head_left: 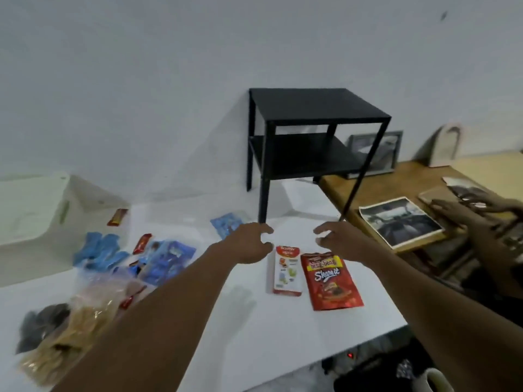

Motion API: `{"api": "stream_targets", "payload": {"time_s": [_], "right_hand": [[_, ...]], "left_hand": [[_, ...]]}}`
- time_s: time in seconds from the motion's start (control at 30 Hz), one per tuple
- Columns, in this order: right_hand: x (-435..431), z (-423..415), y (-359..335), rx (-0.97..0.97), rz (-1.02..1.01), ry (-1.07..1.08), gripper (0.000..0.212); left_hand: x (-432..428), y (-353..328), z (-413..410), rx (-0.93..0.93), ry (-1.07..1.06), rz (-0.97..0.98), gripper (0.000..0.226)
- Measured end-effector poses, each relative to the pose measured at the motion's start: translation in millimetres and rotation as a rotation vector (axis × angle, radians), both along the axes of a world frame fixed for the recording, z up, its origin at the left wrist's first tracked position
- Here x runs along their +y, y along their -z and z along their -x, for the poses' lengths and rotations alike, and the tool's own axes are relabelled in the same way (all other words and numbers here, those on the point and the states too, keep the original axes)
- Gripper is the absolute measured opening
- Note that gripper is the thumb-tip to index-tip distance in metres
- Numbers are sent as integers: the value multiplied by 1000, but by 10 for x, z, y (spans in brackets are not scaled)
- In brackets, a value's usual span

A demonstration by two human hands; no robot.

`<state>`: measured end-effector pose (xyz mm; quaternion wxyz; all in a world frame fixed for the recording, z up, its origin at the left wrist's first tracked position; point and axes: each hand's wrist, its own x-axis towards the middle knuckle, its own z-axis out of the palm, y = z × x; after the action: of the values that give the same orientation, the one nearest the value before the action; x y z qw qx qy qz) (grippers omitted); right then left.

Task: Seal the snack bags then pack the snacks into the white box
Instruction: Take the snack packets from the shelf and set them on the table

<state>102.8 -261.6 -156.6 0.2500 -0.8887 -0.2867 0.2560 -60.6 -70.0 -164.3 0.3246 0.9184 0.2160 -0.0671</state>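
Head view: left hand and right hand, both empty with fingers spread, over bare white table beyond red "Share it" pouch.

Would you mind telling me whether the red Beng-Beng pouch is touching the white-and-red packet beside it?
Cannot tell. In the head view the red Beng-Beng pouch and white-and-red packet lie side by side, too blurred to show contact or a gap.

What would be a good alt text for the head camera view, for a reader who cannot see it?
A person's left hand and right hand reach out, both empty, above a red snack bag and a red-and-white packet on a white table. More snacks lie scattered to the left, near a white box; a black stand is behind.
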Motion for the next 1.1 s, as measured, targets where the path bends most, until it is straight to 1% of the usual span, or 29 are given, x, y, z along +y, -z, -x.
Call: {"api": "stream_targets", "payload": {"time_s": [0.1, 0.17, 0.23, 0.3, 0.37, 0.47, 0.57, 0.63, 0.7, 0.73, 0.8, 0.9, 1.0, 1.1], "right_hand": [[-427, -151, 290, -14, 38, 107, 26], [-619, -229, 554, -3, 74, 157, 29], [-706, -324, 864, 26, 124, 163, 35], [-716, -451, 1219, 44, 132, 136, 42], [-652, -590, 1604, 34, 130, 69, 50], [-511, -758, 2169, -68, 239, -151, 54], [-436, -916, 2532, -117, 343, -232, 63], [-411, -1054, 2657, -181, 331, -269, 70], [-378, -1152, 2676, -257, 276, -273, 71], [-360, -1192, 2698, -285, 258, -262, 70], [-302, -1260, 2695, -294, 290, -257, 67], [-209, -1350, 2603, -305, 338, -253, 54], [-159, -1412, 2475, -321, 335, -264, 45], [-93, -1379, 2350, -328, 327, -269, 42]], "left_hand": [[-231, 353, -359, 27, 81, 31, 49], [-394, 631, -521, 84, 115, 23, 52], [-506, 937, -675, 162, 137, -14, 55], [-581, 1260, -827, 221, 165, -59, 56], [-608, 1560, -985, 248, 150, -64, 60], [-608, 1990, -1193, 323, 52, -46, 67], [-637, 2289, -1358, 315, -22, -50, 73], [-674, 2370, -1479, 259, -69, -114, 75], [-713, 2339, -1585, 245, -130, -173, 73], [-733, 2319, -1619, 248, -154, -193, 71], [-756, 2288, -1635, 240, -162, -226, 65], [-718, 2279, -1539, 229, -137, -287, 53], [-604, 2212, -1383, 229, -210, -265, 43], [-455, 2089, -1174, 204, -255, -216, 42]]}}
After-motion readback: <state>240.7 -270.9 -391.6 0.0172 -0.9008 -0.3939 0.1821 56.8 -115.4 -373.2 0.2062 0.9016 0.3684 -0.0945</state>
